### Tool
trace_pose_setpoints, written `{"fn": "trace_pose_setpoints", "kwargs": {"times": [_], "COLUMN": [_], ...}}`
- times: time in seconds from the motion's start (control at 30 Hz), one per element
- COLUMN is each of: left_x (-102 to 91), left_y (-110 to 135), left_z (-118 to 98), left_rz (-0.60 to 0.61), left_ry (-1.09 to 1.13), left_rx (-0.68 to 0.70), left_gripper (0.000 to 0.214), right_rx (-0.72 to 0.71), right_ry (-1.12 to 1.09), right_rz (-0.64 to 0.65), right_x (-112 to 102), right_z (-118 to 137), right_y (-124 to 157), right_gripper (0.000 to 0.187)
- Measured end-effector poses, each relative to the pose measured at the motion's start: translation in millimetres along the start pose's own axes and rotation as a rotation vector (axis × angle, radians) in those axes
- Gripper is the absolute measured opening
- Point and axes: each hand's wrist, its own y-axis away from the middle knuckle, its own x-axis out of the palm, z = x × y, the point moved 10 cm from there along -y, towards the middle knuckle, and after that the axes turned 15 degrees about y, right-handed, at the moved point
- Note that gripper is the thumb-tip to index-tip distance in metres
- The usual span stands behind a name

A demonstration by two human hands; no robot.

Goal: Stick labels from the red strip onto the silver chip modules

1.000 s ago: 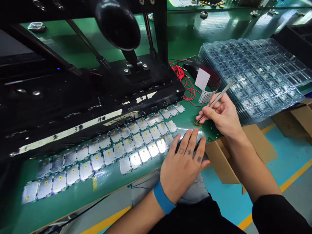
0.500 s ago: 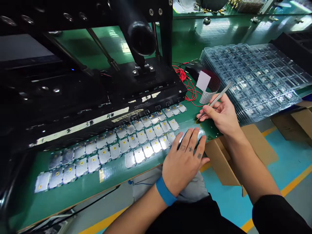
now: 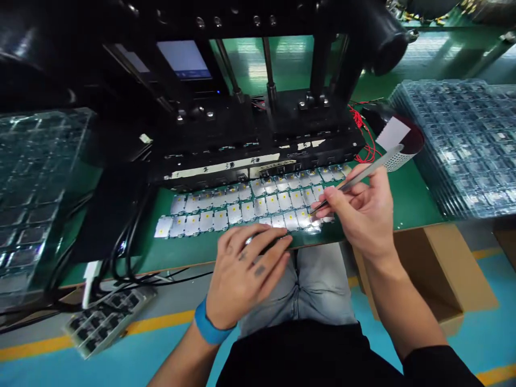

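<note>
Pinched in my right hand (image 3: 366,217) are metal tweezers (image 3: 373,167), their tips pointing down and left onto the small silver-faced circuit boards (image 3: 272,202). These boards lie in rows on the green bench, many with a yellow dot. My left hand (image 3: 248,269), with a blue wristband, is over the bench's front edge, palm down, fingers stretched and slightly bent. Its fingertips are close to the front row of boards. A small shiny dark patch shows between its fingers; I cannot tell what it is. My left palm is hidden.
A black test fixture (image 3: 226,148) with numbered tape stands behind the boards. Stacked clear trays (image 3: 463,145) are at right, more trays (image 3: 32,204) at left. Red wires (image 3: 365,145) lie by the fixture. Below are a cardboard box (image 3: 463,263), black cables (image 3: 124,252) and a power strip (image 3: 108,320).
The view has swung left. My left hand has drawn back to the left along the bench edge. The tweezers' tips have moved from bare bench to the boards.
</note>
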Motion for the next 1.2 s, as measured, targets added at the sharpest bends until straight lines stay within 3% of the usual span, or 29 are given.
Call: {"fn": "trace_pose_setpoints", "kwargs": {"times": [0.1,0.23,0.57,1.2], "left_x": [4.5,10.0,7.5,7.8], "left_y": [17,18,11,10], "left_z": [17,18,14,15], "left_rz": [0.013,-0.008,-0.035,-0.03], "left_ry": [-0.053,-0.068,-0.087,-0.082], "left_rx": [-0.043,-0.022,-0.021,-0.025], "left_gripper": [0.031,0.03,0.023,0.022], "right_rx": [0.073,0.122,0.148,0.144], "right_ry": [-0.008,0.021,0.121,0.057], "right_rz": [0.076,0.114,0.142,0.137], "right_x": [28,41,50,53], "right_z": [-11,-21,-26,-27], "right_y": [2,3,4,3], "right_gripper": [0.041,0.042,0.039,0.041]}}
